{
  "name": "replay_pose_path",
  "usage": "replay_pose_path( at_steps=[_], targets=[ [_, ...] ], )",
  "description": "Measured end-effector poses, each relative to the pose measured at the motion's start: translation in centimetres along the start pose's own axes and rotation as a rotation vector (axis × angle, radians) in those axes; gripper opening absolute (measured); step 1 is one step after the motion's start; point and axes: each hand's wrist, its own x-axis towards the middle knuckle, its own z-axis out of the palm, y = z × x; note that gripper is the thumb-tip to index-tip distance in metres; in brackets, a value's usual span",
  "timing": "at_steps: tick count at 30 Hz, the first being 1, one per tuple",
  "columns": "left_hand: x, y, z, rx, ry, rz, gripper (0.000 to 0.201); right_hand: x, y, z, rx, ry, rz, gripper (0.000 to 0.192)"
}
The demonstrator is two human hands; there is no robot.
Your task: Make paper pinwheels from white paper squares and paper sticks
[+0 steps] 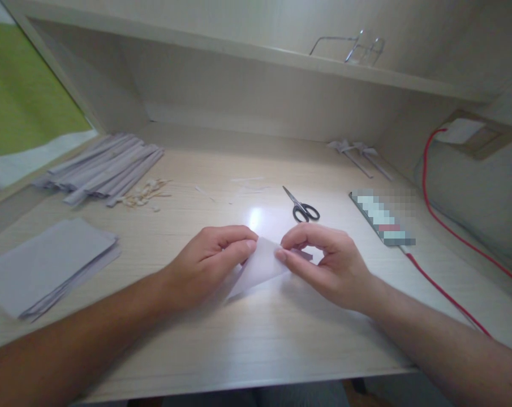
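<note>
Pinching the paper (259, 268) at its upper left edge, the left hand (213, 257) has thumb and fingers closed together, and here is the right hand (327, 265) on the other side, thumb and forefinger tips together on the sheet, a loose hollow behind them! The paper sits at the centre of the frame, one corner pointing down and to the left, a darker bit sticking out behind the right fingers; whether that is a fold or a roll, I cannot tell.

Steady hands look like the key here. The left would do best as a light anchor, holding the sheet flat without denting it, while the right works the edge in small, even pinches. Too hard a grip could well crease thin paper askew.

Plenty of bare desk (239, 350) at lower centre, handy for pressing an edge against. The scissors (304, 212) lie just beyond the right hand, right of centre, so elbow room matters; the stack (52, 260) rests at left, well apart.
</note>
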Motion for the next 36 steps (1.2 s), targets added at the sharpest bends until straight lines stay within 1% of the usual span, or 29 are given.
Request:
replay_pose_path(
  at_steps=[8,13,16,20,23,28,36],
  targets=[
    [0.1,-0.23,0.03,0.046,0.025,0.062,0.029,-0.2,0.08,0.02,-0.009,-0.005,-0.036,0.009],
    [0.04,-0.17,0.04,0.049,0.028,0.069,0.03,-0.11,0.0,0.03,-0.02,-0.008,-0.057,0.008],
    [0.08,-0.12,0.06,0.023,0.037,0.065,0.029,-0.11,-0.03,0.11,-0.012,0.004,-0.028,0.008],
    [0.24,-0.13,0.11,-0.04,0.08,0.039,0.025,-0.24,0.12,0.31,0.106,0.06,0.039,0.006],
    [0.32,-0.14,0.2,-0.066,0.125,0.018,0.022,-0.31,0.26,0.42,0.164,0.079,0.063,0.006],
    [0.3,-0.02,0.31,-0.045,0.145,0.025,0.02,-0.25,0.14,0.29,0.17,0.055,0.064,0.005],
    [0.22,0.28,0.28,0.032,0.132,0.048,0.022,-0.08,-0.08,0.14,0.076,0.0,0.014,0.004]
  ],
)
